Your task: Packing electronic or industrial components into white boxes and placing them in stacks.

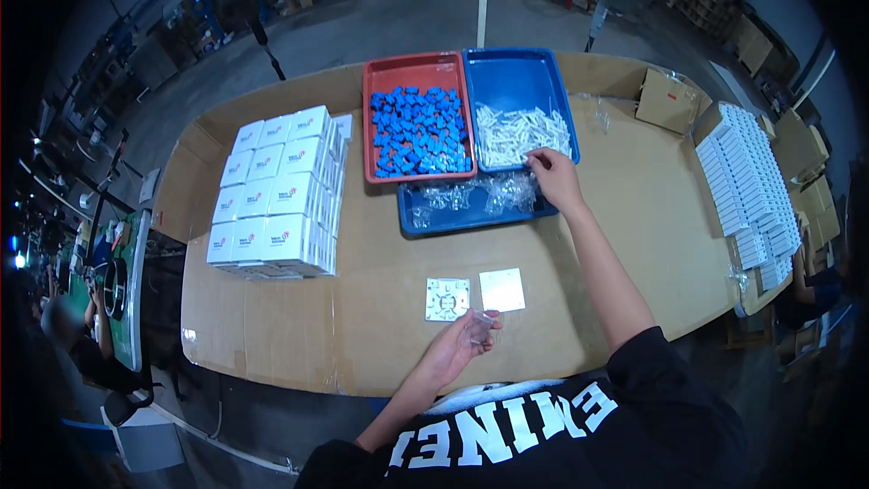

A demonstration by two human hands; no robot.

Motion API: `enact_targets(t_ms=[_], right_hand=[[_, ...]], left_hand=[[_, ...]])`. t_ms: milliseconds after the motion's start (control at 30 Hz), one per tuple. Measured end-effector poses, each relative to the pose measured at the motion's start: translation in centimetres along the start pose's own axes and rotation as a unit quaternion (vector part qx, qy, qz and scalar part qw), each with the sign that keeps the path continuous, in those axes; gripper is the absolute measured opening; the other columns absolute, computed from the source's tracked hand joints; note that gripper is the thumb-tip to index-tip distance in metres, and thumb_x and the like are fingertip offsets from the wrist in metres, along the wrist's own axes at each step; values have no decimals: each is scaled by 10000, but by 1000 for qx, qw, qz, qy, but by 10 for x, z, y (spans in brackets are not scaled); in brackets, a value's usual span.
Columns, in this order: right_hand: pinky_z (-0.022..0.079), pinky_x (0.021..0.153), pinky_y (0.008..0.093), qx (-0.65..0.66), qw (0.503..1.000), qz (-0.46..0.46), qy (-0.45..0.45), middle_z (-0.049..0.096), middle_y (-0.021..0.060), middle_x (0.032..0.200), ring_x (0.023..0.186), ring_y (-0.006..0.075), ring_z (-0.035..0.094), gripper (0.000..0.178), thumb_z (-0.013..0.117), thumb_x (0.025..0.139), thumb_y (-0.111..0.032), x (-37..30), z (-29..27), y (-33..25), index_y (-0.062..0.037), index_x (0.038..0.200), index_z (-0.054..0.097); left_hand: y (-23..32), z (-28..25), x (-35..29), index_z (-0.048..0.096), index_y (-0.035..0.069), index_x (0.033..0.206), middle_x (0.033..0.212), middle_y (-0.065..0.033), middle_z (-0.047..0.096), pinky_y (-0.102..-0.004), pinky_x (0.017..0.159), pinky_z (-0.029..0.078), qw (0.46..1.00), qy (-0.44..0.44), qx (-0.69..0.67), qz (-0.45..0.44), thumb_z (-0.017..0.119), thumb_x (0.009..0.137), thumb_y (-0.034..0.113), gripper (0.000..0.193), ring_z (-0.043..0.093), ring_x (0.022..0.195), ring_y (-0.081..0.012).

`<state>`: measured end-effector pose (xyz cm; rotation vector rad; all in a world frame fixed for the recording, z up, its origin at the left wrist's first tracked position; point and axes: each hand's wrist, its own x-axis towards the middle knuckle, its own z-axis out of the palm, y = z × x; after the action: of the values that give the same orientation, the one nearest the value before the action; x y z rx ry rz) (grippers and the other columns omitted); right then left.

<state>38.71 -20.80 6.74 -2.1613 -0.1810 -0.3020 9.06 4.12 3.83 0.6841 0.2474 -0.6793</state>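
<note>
My left hand [454, 349] is closed on a small clear plastic bag [480, 330] close to the table's near edge. Just beyond it lie a square white plate with moulded cutouts [447, 300] and, to its right, a plain white square plate [501, 290]. My right hand [556, 177] reaches to the near right corner of the blue tray [511, 68]; its fingertips are pinched together beside a heap of slim white plastic pieces [520, 134]. Whatever is between those fingertips is too small to make out.
Left of that tray, a red tray [416, 68] holds many small blue parts [418, 131]. A lower blue tray [471, 224] contains clear plastic bags. White boxes [272, 186] are stacked at the left, and thin white pieces [747, 186] at the right. Cardboard walls [317, 86] border the far side.
</note>
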Motion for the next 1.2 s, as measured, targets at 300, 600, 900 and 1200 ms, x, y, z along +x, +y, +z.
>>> enact_targets(t_ms=[300,600,900,1200], right_hand=[[558,885,479,-221,970,-49,91,706,149,1088,1059,349,678,272,707,902,-192,67,33,2,-57,1135,748],[537,795,425,-162,976,-31,141,716,92,1014,927,294,685,200,802,857,-160,77,39,19,-86,1027,726],[476,721,227,358,926,108,42,713,12,931,796,77,626,218,806,909,-100,-9,2,-36,-21,1079,695],[434,650,203,316,890,173,-279,659,-32,813,698,37,553,155,772,928,-46,-182,1,-75,-2,1069,726]], left_hand=[[-1,-6,-10,580,19,1410,1217,-79,664,-322,949,476,1000,13,5,4,360,1143,447,551,581,970,-142],[-6,-15,-15,551,7,1435,1240,-93,666,-335,961,481,999,4,-30,15,382,1134,456,566,591,980,-161],[-12,-26,-13,527,4,1465,1287,-111,659,-361,968,506,993,17,-106,39,411,1132,446,566,630,1038,-209],[3,-19,5,572,41,1420,1310,-107,670,-359,985,483,995,0,-98,23,386,1138,457,536,613,1080,-191]])
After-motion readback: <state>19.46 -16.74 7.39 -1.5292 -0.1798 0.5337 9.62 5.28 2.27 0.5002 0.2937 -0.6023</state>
